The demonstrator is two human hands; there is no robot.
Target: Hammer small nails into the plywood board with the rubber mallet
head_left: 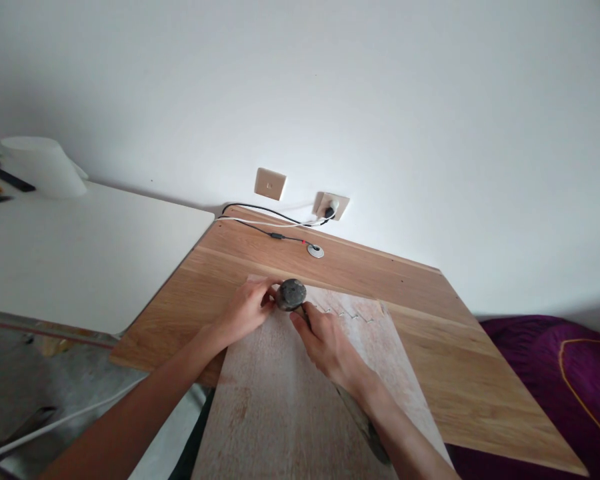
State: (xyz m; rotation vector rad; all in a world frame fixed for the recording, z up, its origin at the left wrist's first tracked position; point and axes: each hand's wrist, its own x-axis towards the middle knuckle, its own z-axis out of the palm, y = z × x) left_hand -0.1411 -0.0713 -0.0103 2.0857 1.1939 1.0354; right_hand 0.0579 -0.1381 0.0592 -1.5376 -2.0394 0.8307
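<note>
My right hand point(333, 347) is wrapped round the handle of a hammer, near its head. The dark, round hammer head point(291, 294) faces up at me, and the handle's end shows below my right wrist. Beside the head, my left hand point(254, 305) has thumb and fingers closed in a pinch over the board. What they pinch, if anything, is hidden by the hammer. Under both hands lies a pale, worn wooden board point(265, 400). Right of the hammer head, a zigzag line with several small nails point(354, 317) runs across the board's far part.
The board rests on a brown wooden tabletop point(460, 360) against a white wall. Cables point(277, 235) cross its back edge to a wall socket point(333, 206). At left stands a white table point(90, 247) with a white paper roll point(45, 167). Purple fabric point(540, 360) lies at right.
</note>
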